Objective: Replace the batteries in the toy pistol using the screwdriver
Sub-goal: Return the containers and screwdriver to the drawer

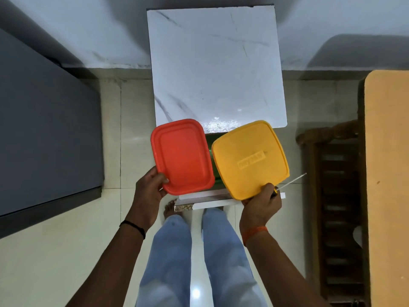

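Head view, nearest to me: pale blue trousers (pixel 168 258) and both forearms, a black thread band (pixel 134 226) on the left wrist, an orange one (pixel 254 234) on the right. My left hand (pixel 148 191) pinches the near corner of a red lid (pixel 182 156), a smooth plastic rectangle with rounded corners and a raised rim. My right hand (pixel 261 203) grips the near edge of a yellow lid (pixel 250 160), squarer and matte, with an embossed label, and also clamps the screwdriver (pixel 290 183), whose thin metal shaft sticks out to the right. I cannot see what lies beneath the lids; only a green sliver (pixel 212 156) shows between them. I cannot spot the toy pistol. Beyond stands a glossy white marble-patterned table (pixel 212 69). A grey slab (pixel 44 129) lies left, dark carved wood (pixel 336 196) and a tan surface (pixel 387 173) right
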